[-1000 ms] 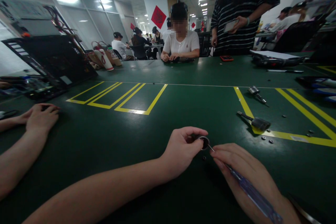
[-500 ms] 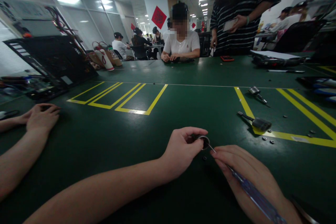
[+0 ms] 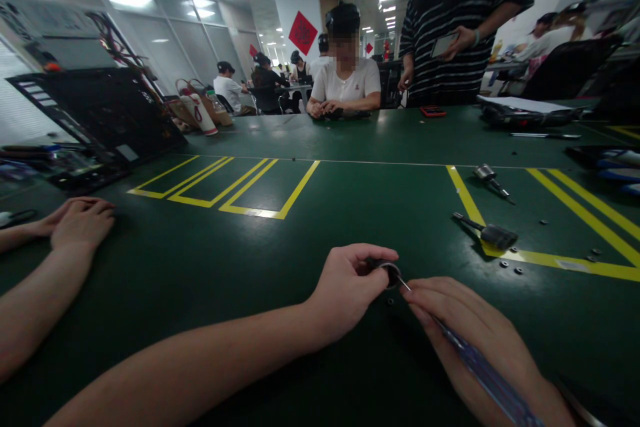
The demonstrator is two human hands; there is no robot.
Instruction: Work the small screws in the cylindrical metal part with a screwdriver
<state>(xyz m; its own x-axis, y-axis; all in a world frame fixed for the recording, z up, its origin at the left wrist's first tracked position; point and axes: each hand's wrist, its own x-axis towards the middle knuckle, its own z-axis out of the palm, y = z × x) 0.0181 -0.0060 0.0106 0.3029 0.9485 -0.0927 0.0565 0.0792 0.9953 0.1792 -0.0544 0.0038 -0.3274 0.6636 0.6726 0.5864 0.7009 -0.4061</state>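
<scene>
My left hand (image 3: 345, 290) pinches a round metal ring-shaped part (image 3: 394, 273) between thumb and fingers, its open side facing right. In my right hand (image 3: 470, 327) lies a screwdriver (image 3: 483, 363) with a translucent purple-blue handle. Its thin shaft points up and left, with the tip inside or against the ring's opening; the exact contact is hidden. Just below the ring, a small dark bearing-like ring (image 3: 391, 301) rests on the green table (image 3: 210, 267). Off to the right lie two motor rotors with shafts, one nearer (image 3: 495, 236) and one farther (image 3: 487, 175).
Several small metal rings (image 3: 505, 265) are scattered near yellow tape (image 3: 565, 262) on the right. A co-worker's hands (image 3: 83, 220) rest at the left edge. A black frame (image 3: 100, 120) stands behind them. Across the table a person sits (image 3: 345, 83) and another stands holding a phone.
My hands and the metal ring have shifted very slightly to the right, with the screwdriver still at the opening. The standing person's phone hand has moved a little.
</scene>
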